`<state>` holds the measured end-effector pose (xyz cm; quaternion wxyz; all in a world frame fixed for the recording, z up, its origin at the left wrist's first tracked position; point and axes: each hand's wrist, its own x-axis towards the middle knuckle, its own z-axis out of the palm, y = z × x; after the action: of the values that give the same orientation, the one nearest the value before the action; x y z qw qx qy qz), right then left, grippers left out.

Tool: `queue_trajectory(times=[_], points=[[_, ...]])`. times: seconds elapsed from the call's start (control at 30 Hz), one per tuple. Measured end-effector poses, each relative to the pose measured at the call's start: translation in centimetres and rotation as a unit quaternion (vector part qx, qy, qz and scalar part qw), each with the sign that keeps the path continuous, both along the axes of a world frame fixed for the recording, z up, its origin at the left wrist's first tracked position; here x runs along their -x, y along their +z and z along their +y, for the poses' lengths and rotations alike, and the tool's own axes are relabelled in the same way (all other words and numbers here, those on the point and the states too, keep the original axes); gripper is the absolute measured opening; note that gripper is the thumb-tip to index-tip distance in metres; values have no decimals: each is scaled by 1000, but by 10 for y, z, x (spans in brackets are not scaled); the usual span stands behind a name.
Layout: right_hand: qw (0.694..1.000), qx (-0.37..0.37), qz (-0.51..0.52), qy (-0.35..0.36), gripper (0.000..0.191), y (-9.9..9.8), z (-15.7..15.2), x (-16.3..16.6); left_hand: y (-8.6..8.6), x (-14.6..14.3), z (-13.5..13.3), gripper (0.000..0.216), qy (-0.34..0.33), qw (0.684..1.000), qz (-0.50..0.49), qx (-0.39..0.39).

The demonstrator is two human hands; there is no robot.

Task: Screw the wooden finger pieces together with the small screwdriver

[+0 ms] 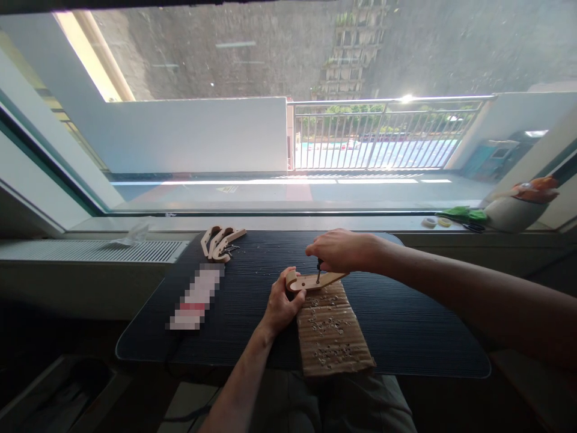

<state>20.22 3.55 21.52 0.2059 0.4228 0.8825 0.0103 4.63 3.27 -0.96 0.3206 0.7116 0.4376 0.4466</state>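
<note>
A pale wooden hook-shaped piece [309, 282] with a curled left end lies across the far end of a ridged, hole-pocked cardboard block [331, 346]. My left hand [282, 305] grips the curled end between thumb and fingers. In my right hand [340, 249], closed above the piece, is a thin dark-handled screwdriver [318, 270]. Its shaft stands nearly upright, with the tip at the wood's face. A dark hole shows in the wood left of the tip. Whether a screw sits under the tip is too small to tell.
Several similar wooden pieces [219, 243] and loose screws [231, 248] lie at the dark table's [406, 319] back left. A blurred-out flat item [198, 297] is nearer me. Tape rolls [429, 222], a green cloth [462, 214] and a pot [516, 213] stand on the windowsill.
</note>
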Motion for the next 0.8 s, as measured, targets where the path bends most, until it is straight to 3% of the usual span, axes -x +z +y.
queue_trajectory(times=[0.37, 0.67, 0.8], points=[[999, 5, 22, 49, 19, -6, 10, -1, 2, 0, -2, 53, -2, 1000, -14, 6], [1000, 2, 6, 10, 19, -6, 7, -3, 2, 0, -1, 52, 2, 1000, -8, -4], [999, -3, 33, 26, 27, -1, 5, -5, 1, 0, -1, 52, -3, 1000, -7, -7]])
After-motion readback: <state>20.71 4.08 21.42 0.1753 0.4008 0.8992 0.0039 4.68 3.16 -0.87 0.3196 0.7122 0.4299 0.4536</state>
